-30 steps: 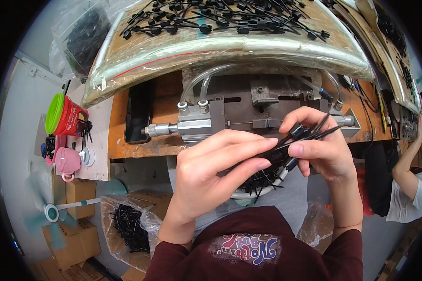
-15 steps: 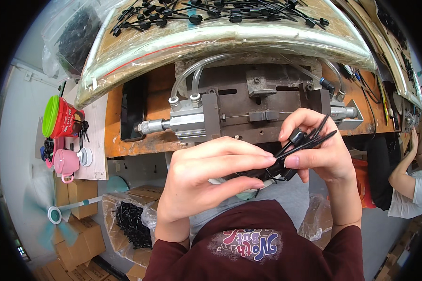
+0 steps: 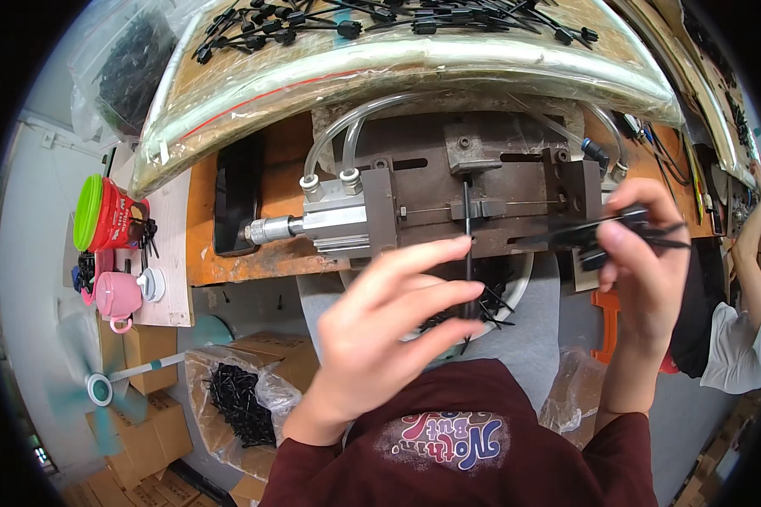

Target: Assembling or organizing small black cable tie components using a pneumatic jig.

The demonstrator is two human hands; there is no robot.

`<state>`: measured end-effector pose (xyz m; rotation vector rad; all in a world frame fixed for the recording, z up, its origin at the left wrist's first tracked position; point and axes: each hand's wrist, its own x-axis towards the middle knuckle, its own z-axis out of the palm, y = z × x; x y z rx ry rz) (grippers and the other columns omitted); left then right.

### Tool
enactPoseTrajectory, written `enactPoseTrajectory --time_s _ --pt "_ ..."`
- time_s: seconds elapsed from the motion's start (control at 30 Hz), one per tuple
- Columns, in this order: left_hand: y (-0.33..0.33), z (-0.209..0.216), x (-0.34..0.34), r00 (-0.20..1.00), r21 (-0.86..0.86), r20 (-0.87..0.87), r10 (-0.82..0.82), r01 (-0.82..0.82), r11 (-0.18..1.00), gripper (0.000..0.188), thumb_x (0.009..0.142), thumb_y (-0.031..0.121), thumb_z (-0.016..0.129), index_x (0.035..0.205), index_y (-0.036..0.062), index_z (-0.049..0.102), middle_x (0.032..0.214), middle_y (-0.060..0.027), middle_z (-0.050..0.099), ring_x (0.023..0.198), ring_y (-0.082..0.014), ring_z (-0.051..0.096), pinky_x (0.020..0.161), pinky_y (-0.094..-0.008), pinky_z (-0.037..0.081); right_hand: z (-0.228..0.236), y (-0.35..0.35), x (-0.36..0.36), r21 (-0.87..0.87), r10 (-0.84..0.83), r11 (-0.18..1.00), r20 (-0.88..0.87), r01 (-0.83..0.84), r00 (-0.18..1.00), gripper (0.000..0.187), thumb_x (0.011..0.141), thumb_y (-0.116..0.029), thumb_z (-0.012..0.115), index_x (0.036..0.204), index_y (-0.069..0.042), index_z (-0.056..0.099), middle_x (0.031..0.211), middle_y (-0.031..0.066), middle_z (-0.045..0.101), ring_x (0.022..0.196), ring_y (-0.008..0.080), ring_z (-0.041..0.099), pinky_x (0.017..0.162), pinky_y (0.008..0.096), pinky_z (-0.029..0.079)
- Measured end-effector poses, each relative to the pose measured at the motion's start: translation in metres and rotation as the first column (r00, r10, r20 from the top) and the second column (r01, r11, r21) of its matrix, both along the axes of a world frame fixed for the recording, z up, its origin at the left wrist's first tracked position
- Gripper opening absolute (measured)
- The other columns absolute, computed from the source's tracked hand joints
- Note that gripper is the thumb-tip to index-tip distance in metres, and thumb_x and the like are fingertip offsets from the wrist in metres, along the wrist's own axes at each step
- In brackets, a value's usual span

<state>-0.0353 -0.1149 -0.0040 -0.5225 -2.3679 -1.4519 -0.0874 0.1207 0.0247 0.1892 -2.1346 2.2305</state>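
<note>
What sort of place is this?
Probably a small assembly workshop. A metal jig with clear hoses sits on a worn wooden bench, many alike black parts fill a lined box, and another person is at the right.

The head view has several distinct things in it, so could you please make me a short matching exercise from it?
Column 1
1. Right hand
2. Single black rod
3. Cup
4. Tub

Column 2
A. Red, with a bright green rim
B. Seen running across the small metal block at the middle of the machine
C. Pink
D. Holding a bunch of black parts

Right pairs: 1-D; 2-B; 3-C; 4-A.
</note>
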Motion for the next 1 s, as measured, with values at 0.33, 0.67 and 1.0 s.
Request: enactPoseTrajectory --time_s 0.33,0.67,1.0 --pt "0.035 -0.045 -0.013 0.955 -0.446 -0.281 0.093 -0.216 0.869 0.026 0.069 0.010 0.079 0.093 0.0037 0.071 0.119 -0.0108 0.068 0.063 -0.0159 0.065 0.058 -0.0262 0.049 -0.019 0.004 0.026 0.429 -0.020 0.765 -0.730 0.480 0.683 0.032 0.074 0.010 0.076 0.102 0.001 0.062 0.093 0.0130 0.065 0.079 0.0200 0.063 0.067 0.0270 0.050" --pt "0.031 -0.035 -0.016 0.977 -0.482 -0.199 0.077 -0.165 0.861 0.027 0.070 0.010 0.081 0.094 0.0042 0.070 0.116 -0.0104 0.069 0.063 -0.0145 0.064 0.058 -0.0246 0.051 -0.038 0.001 0.024 0.546 0.288 0.682 -0.812 0.487 0.507 0.029 0.074 0.006 0.072 0.103 0.004 0.068 0.101 0.0164 0.066 0.073 0.0257 0.064 0.059 0.0325 0.052" --pt "0.020 -0.021 -0.008 0.976 0.352 0.078 -0.203 0.163 0.922 0.037 0.063 -0.002 0.086 0.096 -0.0023 0.070 0.096 -0.0147 0.069 0.084 -0.0195 0.068 0.071 -0.0264 0.057 -0.047 -0.024 0.032 0.613 0.455 0.675 -0.784 0.410 0.422 0.037 0.066 -0.006 0.072 0.103 0.001 0.071 0.097 0.0149 0.068 0.071 0.0198 0.061 0.058 0.0285 0.052"
